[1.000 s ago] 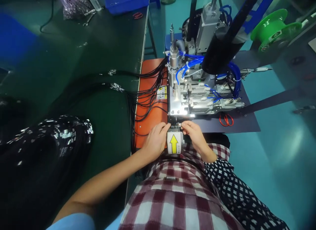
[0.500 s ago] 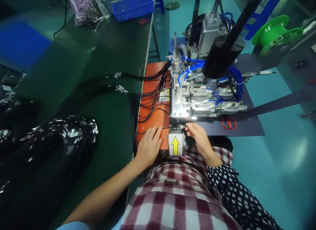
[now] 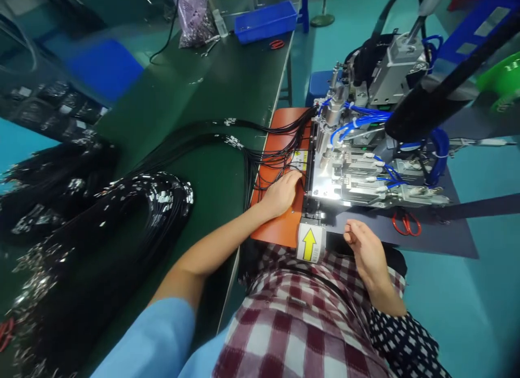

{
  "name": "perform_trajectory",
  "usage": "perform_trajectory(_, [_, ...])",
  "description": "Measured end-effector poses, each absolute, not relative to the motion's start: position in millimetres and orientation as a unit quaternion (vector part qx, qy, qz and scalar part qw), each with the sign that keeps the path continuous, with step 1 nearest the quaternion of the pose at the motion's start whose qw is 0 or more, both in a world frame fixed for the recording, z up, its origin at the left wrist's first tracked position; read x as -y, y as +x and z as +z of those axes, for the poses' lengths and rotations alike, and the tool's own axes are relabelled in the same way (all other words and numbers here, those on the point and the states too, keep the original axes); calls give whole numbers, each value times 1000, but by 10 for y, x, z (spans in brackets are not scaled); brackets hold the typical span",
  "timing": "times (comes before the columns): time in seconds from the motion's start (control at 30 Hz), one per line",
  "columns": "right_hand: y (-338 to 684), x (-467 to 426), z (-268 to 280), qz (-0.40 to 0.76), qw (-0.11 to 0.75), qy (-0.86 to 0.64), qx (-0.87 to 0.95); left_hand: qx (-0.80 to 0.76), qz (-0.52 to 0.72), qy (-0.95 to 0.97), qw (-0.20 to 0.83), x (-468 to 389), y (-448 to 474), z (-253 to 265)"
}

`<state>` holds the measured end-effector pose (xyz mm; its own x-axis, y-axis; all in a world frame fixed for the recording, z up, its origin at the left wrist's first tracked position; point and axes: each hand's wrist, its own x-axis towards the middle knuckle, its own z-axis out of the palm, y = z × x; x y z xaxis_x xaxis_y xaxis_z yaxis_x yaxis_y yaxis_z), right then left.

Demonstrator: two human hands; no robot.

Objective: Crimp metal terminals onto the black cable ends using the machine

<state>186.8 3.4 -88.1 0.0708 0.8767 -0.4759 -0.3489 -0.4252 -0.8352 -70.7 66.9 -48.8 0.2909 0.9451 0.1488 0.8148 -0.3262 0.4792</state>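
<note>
My left hand (image 3: 282,193) reaches over the orange plate (image 3: 280,234), fingertips pinched on a black cable beside the edge of the metal machine (image 3: 337,172). Part of that grip is hidden behind the hand. Several black cables (image 3: 276,156) with silver ends run across the plate towards the machine. My right hand (image 3: 368,251) hangs to the right of the white block with a yellow arrow (image 3: 311,242). Its fingers are curled in, and nothing shows between them.
On the green table (image 3: 219,204) lies a thick bundle of black cables (image 3: 170,199). Red-handled scissors (image 3: 406,223) rest on the dark board at the right. A blue bin (image 3: 266,23) and a bag of small parts (image 3: 195,20) stand at the back.
My left hand has moved forward across the plate to the cables by the machine. My right hand has drawn back, and the cable between the hands is out of sight. The view has shifted left.
</note>
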Motion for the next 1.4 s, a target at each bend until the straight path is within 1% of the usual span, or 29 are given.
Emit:
perform_trajectory(0.07, [1924,-8,-828,639,484,-549,238,-519,246,791,210,-758,-790,-346])
perform_trajectory(0.13, [2019,37,-778,635,487,-555,229,-461,271,808,248,-649,-954,-155])
perform_trajectory(0.17, [2073,61,-754,627,495,-560,220,-438,256,823,255,-540,-1060,-56])
perform_trajectory(0.2, [2122,81,-730,621,497,-566,216,-416,209,847,258,-413,-1173,35])
perform_trajectory(0.23, [2163,94,-705,614,501,-571,215,-385,129,878,254,-283,-1284,112])
perform_trajectory(0.27, [2191,99,-678,607,506,-573,216,-360,49,904,226,-163,-1386,169])
perform_trajectory(0.3, [2203,96,-649,606,506,-574,220,-353,-12,919,174,-64,-1470,203])
perform_trajectory(0.37, [2183,75,-583,607,505,-567,235,-335,-70,936,81,42,-1575,215])
perform_trajectory(0.43, [2122,54,-514,609,501,-555,265,-312,-48,949,23,18,-1600,184])
perform_trajectory(0.53, [2023,68,-436,588,487,-546,345,-323,88,942,-7,-162,-1529,130])
perform_trajectory(0.6, [1970,108,-422,570,453,-544,418,-367,202,908,28,-283,-1428,87])
perform_trajectory(0.67, [1918,160,-435,562,414,-530,481,-403,290,863,99,-352,-1286,19])
perform_trajectory(0.73, [1862,217,-455,556,400,-513,518,-414,328,834,159,-365,-1112,-71])
perform_trajectory(0.77, [1834,245,-460,549,407,-507,525,-414,332,829,174,-356,-1021,-117])
perform_trajectory(0.9, [1756,325,-424,569,462,-460,502,-405,314,836,196,-279,-754,-232])
perform_trajectory(1.07, [1690,301,-352,580,535,-470,396,-429,256,840,210,-116,-763,-147])
perform_trajectory(1.13, [1619,279,-335,598,520,-470,388,-442,213,840,232,-15,-773,-55])
perform_trajectory(1.17, [1575,271,-327,617,495,-466,397,-443,188,839,255,40,-759,-5])
perform_trajectory(1.27, [1460,268,-308,669,427,-442,418,-439,151,802,376,192,-658,119])
perform_trajectory(1.33, [1429,274,-305,687,416,-438,404,-448,142,767,437,260,-580,162])
perform_trajectory(1.4, [1432,276,-308,690,417,-448,387,-460,143,751,452,295,-516,177])
